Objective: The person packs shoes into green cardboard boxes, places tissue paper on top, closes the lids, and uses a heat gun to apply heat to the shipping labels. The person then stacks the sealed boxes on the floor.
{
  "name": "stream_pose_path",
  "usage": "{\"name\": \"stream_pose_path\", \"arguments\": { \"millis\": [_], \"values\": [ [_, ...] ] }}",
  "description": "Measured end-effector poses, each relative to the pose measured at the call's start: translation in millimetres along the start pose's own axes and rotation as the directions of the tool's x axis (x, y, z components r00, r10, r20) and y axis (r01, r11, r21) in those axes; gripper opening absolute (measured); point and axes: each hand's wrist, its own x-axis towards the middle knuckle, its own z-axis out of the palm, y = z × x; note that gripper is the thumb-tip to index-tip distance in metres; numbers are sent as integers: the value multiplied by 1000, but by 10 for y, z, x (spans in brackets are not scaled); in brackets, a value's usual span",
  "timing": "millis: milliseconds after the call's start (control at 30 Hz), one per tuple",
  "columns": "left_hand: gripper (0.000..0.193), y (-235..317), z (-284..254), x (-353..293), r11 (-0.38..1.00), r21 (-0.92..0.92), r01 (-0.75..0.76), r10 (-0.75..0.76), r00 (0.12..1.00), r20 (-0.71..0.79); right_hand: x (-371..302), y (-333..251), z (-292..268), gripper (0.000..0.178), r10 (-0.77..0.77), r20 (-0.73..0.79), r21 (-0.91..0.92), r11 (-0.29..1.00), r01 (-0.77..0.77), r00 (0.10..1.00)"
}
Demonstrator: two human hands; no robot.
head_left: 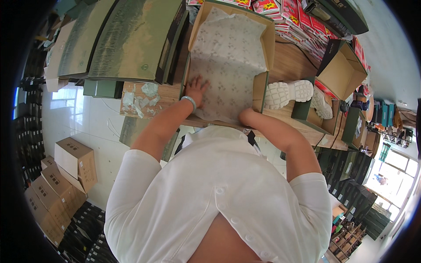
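Observation:
In front of me an open shoebox (pixel 259 90) is lined with patterned white tissue paper (pixel 226 70), which also runs up over its raised lid (pixel 269 41). My left hand (pixel 197 90) lies on the paper along the box's left side, its fingers spread and nothing in them. A pale band (pixel 189 102) circles that wrist. At the near right corner of the box, my right hand (pixel 247 116) touches the edge; its fingers are hidden from sight. Just right of the box, a cream shoe (pixel 289 93) shows its chunky sole.
Green shoeboxes (pixel 131 41) stand stacked at the left. Another open box (pixel 310 115) on the right holds a pale shoe (pixel 322 105). An open empty box (pixel 344 70) leans behind it. Red printed packets (pixel 291 19) pile up at the back. Brown cartons (pixel 76 162) sit on the floor.

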Motion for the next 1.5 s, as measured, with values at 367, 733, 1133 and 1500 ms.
{"name": "stream_pose_path", "arguments": {
  "millis": [367,733,1133,1500],
  "values": [
    [101,-26,275,-172,959,279,-50,35,998,58,134,-136,-180,102,497,-314,488,816,-311,809],
    [96,-20,-53,-293,837,546,-34,-84,978,189,-169,-284,-255,120,459,-284,642,743,-189,842],
    [44,264,-3,-829,869,-493,46,43,985,169,-874,1180,1262,95,738,174,480,-641,598,652],
    [48,439,57,-1029,895,-341,289,-277,957,83,-577,1402,1267,81,781,-73,128,-609,782,620]
  ]
}}
